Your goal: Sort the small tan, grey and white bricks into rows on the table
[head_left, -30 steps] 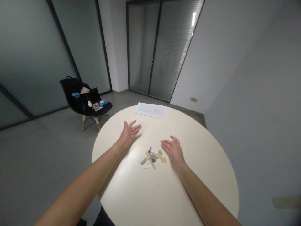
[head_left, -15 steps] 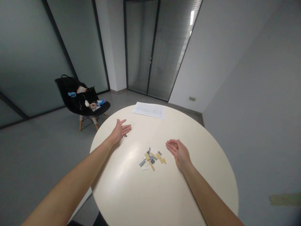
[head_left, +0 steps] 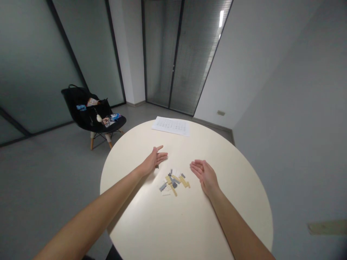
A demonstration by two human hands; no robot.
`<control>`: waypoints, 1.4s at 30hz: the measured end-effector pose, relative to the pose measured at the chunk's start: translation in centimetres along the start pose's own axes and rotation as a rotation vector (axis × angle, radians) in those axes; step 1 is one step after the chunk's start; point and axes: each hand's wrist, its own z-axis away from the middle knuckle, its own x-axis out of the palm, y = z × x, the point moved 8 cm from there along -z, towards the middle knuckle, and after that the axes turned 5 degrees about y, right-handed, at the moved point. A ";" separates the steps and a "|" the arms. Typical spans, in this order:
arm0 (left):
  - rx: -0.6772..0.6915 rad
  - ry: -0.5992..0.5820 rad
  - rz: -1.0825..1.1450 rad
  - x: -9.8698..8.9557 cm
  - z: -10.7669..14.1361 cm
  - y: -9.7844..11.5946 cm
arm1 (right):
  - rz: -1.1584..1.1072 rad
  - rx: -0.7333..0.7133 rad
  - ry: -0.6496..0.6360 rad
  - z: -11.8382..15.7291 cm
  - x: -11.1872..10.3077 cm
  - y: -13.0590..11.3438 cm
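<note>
The left fingers point(head_left: 162, 155) are released: spread and relaxed, with nothing gripped. The right fingers point(head_left: 196, 166) are released too, loosely curved over an empty palm and not clenched. A small dark piece point(head_left: 157, 167) lies just below the left fingers, at about their 7 o'clock, though I can't tell whether the hand touches it. The pile of small plastic building pieces point(head_left: 173, 183) sits on the bench point(head_left: 179, 224) between my two hands, at about 4 o'clock from the left fingers and 8 o'clock from the right. It mixes long tan plates with blue-grey and white bits, overlapping loosely. I judge them light, stiff and slick, so they would likely skid if nudged. From here I'd pinch a long tan plate by its two long edges with the fingertips and lift the smaller bits from the side. Farther out, a printed sheet of paper point(head_left: 170, 126) lies near the bench's rim at 12 o'clock. Beyond the bench at 10 o'clock stands a black shell chair point(head_left: 81, 117) on wooden legs, with a black bag point(head_left: 94, 108) on it. A glazed door with blinds point(head_left: 184, 54) stands at 12 o'clock.
</note>
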 end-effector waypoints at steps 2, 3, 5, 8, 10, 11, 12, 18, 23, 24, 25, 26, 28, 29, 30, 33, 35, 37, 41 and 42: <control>0.009 -0.036 -0.022 0.7 0.4 -0.5 | 0.005 -0.008 -0.004 0.0 0.0 0.0; 0.013 -0.055 -0.027 1.0 0.6 -0.7 | 0.008 -0.011 -0.005 0.0 0.0 0.0; 0.019 -0.082 -0.028 1.5 0.8 -1.2 | 0.012 -0.016 -0.007 0.0 0.0 0.1; -0.002 -0.104 -0.008 2.0 1.0 -2.2 | 0.016 -0.019 -0.011 0.0 0.0 0.1; -0.025 -0.115 0.022 2.3 1.1 -2.8 | 0.018 -0.022 -0.012 -0.1 0.1 0.2; -0.039 -0.117 0.040 2.5 1.1 -3.0 | 0.019 -0.024 -0.011 -0.1 0.1 0.2; -0.051 -0.118 0.054 2.6 1.2 -3.2 | 0.020 -0.027 -0.012 -0.1 0.1 0.2; -0.114 -0.100 0.102 3.9 2.2 -3.2 | 0.031 -0.039 -0.017 -0.1 0.1 0.2; -0.143 -0.123 0.150 4.8 2.8 -3.4 | 0.036 -0.056 -0.027 0.0 0.2 0.0; -0.145 -0.125 0.157 4.8 2.8 -3.5 | 0.038 -0.058 -0.030 0.0 0.2 0.0; -0.148 -0.125 0.164 4.8 2.8 -3.6 | 0.041 -0.061 -0.032 0.0 0.3 0.0; -0.151 -0.127 0.170 4.9 2.8 -3.7 | 0.043 -0.063 -0.033 -0.1 0.3 0.0; -0.157 -0.129 0.181 4.9 2.8 -3.7 | 0.050 -0.067 -0.033 -0.2 0.3 0.1; -0.159 -0.129 0.187 4.9 2.8 -3.7 | 0.054 -0.070 -0.033 -0.3 0.3 0.2; -0.160 -0.125 0.193 4.9 2.7 -3.6 | 0.058 -0.074 -0.034 -0.3 0.3 0.3; -0.144 -0.091 0.213 4.5 2.7 -3.1 | 0.073 -0.086 -0.036 -0.4 0.3 0.3; -0.121 -0.068 0.232 4.0 2.8 -2.5 | 0.080 -0.089 -0.036 -0.3 0.3 0.3; -0.102 -0.057 0.246 3.5 2.8 -2.1 | 0.083 -0.090 -0.037 -0.2 0.3 0.3; -0.091 -0.047 0.244 2.5 2.9 -2.0 | 0.070 -0.095 -0.054 0.2 0.4 -0.1; -0.086 -0.049 0.246 2.5 2.8 -2.1 | 0.056 -0.092 -0.069 0.4 0.6 -0.1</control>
